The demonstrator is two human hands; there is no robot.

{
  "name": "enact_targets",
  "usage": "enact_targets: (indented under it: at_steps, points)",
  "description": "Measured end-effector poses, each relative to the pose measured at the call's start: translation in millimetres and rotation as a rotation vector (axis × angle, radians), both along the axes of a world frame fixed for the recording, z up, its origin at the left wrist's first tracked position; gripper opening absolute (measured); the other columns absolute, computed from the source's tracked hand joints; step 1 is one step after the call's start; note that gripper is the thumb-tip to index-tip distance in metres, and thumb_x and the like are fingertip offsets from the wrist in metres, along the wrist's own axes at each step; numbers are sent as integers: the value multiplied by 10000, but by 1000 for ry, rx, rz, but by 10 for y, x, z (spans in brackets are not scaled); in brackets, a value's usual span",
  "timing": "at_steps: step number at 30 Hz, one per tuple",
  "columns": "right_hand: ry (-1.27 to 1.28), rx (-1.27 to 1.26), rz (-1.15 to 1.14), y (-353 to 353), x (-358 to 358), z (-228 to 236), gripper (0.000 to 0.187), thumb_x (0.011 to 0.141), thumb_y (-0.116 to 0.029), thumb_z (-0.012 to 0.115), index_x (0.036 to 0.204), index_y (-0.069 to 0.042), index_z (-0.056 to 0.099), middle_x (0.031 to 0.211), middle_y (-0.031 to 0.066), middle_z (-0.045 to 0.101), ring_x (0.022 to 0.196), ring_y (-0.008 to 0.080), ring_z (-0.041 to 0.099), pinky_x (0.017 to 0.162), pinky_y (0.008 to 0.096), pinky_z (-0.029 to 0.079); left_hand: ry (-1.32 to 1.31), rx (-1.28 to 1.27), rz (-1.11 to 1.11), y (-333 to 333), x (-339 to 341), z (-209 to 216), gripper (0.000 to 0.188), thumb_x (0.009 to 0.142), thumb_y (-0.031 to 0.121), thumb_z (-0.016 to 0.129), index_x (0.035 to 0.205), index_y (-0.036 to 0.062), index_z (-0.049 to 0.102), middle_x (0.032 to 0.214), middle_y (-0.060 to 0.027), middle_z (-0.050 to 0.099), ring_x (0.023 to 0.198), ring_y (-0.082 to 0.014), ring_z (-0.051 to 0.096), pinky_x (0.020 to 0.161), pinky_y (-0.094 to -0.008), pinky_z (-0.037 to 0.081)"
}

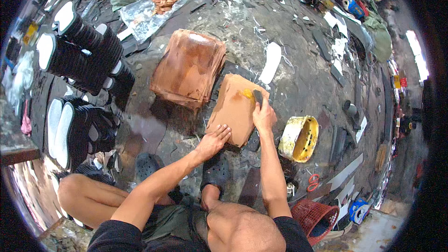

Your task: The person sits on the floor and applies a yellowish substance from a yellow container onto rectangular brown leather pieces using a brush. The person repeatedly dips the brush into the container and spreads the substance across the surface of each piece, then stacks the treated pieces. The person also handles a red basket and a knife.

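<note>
On the scrap-strewn grey floor [242,37], a stack of tan sheets [231,112] lay before the person, a stack of browner sheets [186,65] beyond its left edge. The left hand [213,141] pressed its near left corner, fingers flat on the top sheet and slightly apart. By the far right corner, the right hand [264,115] had its fingers clamped on a dark tool [258,96], with a yellow smear [248,94] just left of it. A yellowed tub [288,137] sat off the right edge
</note>
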State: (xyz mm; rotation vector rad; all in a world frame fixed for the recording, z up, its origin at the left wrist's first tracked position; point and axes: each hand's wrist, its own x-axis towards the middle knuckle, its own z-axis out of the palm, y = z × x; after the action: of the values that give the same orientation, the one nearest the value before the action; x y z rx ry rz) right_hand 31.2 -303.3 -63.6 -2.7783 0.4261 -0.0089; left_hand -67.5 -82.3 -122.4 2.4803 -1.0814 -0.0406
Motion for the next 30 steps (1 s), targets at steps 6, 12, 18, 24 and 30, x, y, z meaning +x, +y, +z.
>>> enact_targets:
  at_steps: [6,12,18,24,30]
  points:
    - [-11,82,368,474,871,79,356,890,-250,617,1220,-116,615,941,203,706,872,391,682,777,508,528,13,9,26,14,-57,13,497,864,114,507,1344,-15,512,1492,-130,445,1416,-302,377,1187,-428,307]
    - [436,222,1106,804,618,232,405,711,-88,585,1042,-247,757,932,114,731,899,316,698,803,424,548,75,89,82,-84,-29,130,472,856,134,515,1305,-10,540,1416,-148,506,1388,-301,405,1168,-412,330]
    - [182,-73,570,444,875,443,394,840,-195,623,1196,-354,676,953,101,731,858,322,693,772,437,552,96,46,62,-187,241,201,642,732,93,644,1346,-23,494,1461,-169,464,1388,-317,407,1179,-421,312]
    - [164,-33,801,403,498,-37,357,833,-174,622,1180,-249,663,974,142,719,884,331,698,747,470,554,33,1,88,-311,69,299,595,764,98,631,1330,-43,508,1434,-177,486,1377,-318,424,1166,-413,329]
    - [-26,39,960,820,-653,90,316,863,-161,575,1160,-206,673,967,90,725,883,298,695,746,435,557,449,-6,-124,-578,-701,397,407,798,150,578,1169,-12,624,1227,-192,629,1166,-332,597,994,-401,487]
